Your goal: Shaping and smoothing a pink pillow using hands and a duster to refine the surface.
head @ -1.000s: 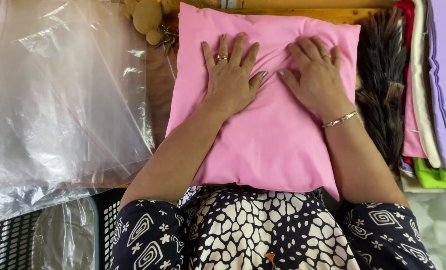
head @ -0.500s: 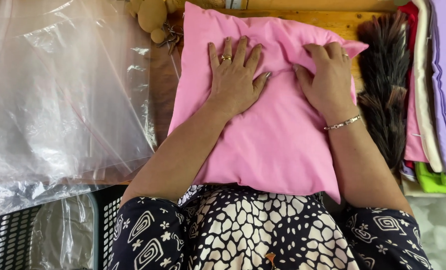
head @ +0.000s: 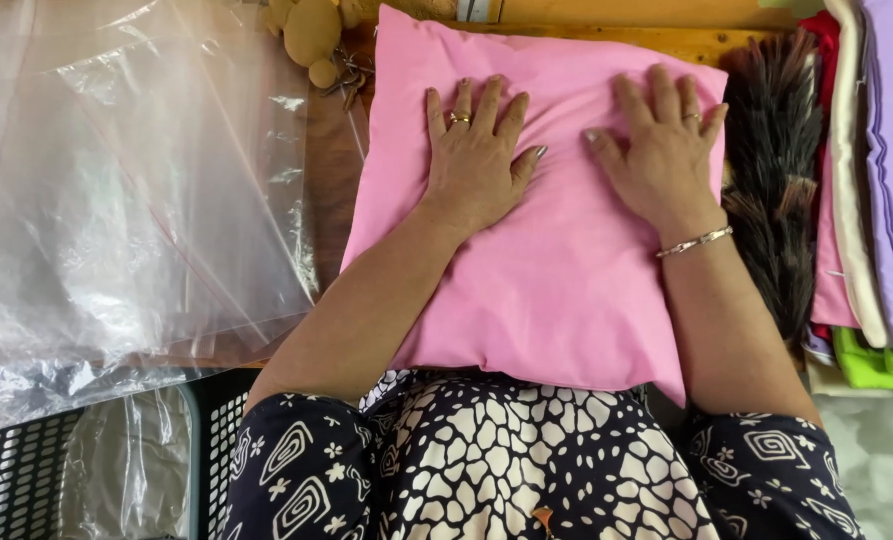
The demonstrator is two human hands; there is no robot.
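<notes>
On the wooden tabletop (head: 332,190), right in front of the person, lies a plump square pink fabric cushion (head: 542,290), its near edge reaching the person's patterned dark dress (head: 487,460). Both hands rest flat on its upper half with fingers spread and nothing pinched: the left hand (head: 479,160) near the middle, a ring on one finger, the right hand (head: 659,150) toward the upper right corner, a thin metal bracelet (head: 695,241) at the wrist. To press such a cushion even, it seems best to keep the palms flat and the weight equal on both sides, working from the centre outward so the filling does not bunch at one corner. Left of the cushion lies a heap of clear plastic bags (head: 127,200), partly over a dark perforated basket (head: 27,470). Just beside the cushion on the right are a dark furry piece (head: 777,170) and a stack of folded coloured cloths (head: 882,180)
</notes>
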